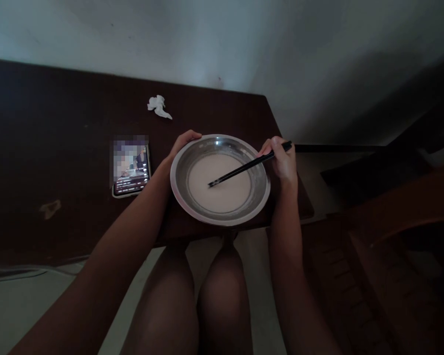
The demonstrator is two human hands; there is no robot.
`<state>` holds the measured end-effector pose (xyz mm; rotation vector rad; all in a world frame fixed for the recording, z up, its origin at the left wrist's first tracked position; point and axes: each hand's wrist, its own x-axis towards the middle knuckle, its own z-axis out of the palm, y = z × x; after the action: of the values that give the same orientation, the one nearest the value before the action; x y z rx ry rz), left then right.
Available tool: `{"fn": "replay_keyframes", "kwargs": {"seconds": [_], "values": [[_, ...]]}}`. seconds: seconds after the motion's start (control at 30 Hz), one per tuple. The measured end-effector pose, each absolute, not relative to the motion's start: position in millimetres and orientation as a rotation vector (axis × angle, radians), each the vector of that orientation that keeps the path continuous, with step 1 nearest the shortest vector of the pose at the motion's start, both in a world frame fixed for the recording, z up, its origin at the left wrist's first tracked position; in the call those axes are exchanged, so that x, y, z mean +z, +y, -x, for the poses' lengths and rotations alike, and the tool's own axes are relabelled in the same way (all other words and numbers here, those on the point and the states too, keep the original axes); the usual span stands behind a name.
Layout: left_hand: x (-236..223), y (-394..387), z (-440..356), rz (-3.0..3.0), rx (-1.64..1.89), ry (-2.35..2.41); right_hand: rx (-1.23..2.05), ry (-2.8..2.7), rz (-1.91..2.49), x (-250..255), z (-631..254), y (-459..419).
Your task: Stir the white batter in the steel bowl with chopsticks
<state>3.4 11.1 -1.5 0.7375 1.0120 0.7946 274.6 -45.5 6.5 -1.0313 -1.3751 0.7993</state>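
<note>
A wide steel bowl (257,201) holds a pale, milky liquid (222,190) and stands at the front edge of the dark table. My left hand (183,144) grips the bowl's far left rim, its fingers partly hidden behind the wall. In my right hand (281,158), closed at the bowl's right side, is a pair of dark chopsticks (244,167). They slant down to the left, and their whitish-coated tips are at the liquid's surface near the middle; I cannot tell how deep they reach.
On the table (77,108), a lit phone (131,170) lies left of the bowl, with a crumpled tissue (159,107) behind it. A pale wall (207,44) rises at the back. A cable (52,270) runs by the left front edge. Wooden furniture (410,197) stands at right.
</note>
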Motion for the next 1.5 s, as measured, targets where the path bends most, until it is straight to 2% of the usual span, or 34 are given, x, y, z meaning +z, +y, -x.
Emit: {"fn": "replay_keyframes", "kwargs": {"seconds": [0.2, 0.4, 0.6, 0.77, 0.97, 1.17, 1.37, 1.5], "values": [[-1, 7, -3, -0.677, 0.784, 0.962, 0.659, -1.294, 1.081, 8, -277, -45], [-2, 5, -1, -0.63, 0.77, 0.93, 0.805, -1.401, 1.047, 7, -275, -46], [-1, 6, -1, -0.669, 0.761, 0.977, 0.685, -1.252, 1.033, 7, -278, -45], [0, 7, -1, -0.734, 0.744, 0.991, 0.797, -1.361, 1.045, 5, -277, -46], [6, -1, -2, -0.681, 0.718, 0.985, 0.715, -1.274, 1.042, 7, -277, -46], [3, 1, -2, -0.643, 0.755, 0.976, 0.812, -1.387, 1.029, 6, -277, -46], [0, 4, -2, -0.67, 0.736, 0.933, 0.726, -1.257, 1.047, 7, -276, -45], [1, 3, -2, -0.633, 0.745, 0.939, 0.797, -1.339, 1.048, 6, -275, -46]]}}
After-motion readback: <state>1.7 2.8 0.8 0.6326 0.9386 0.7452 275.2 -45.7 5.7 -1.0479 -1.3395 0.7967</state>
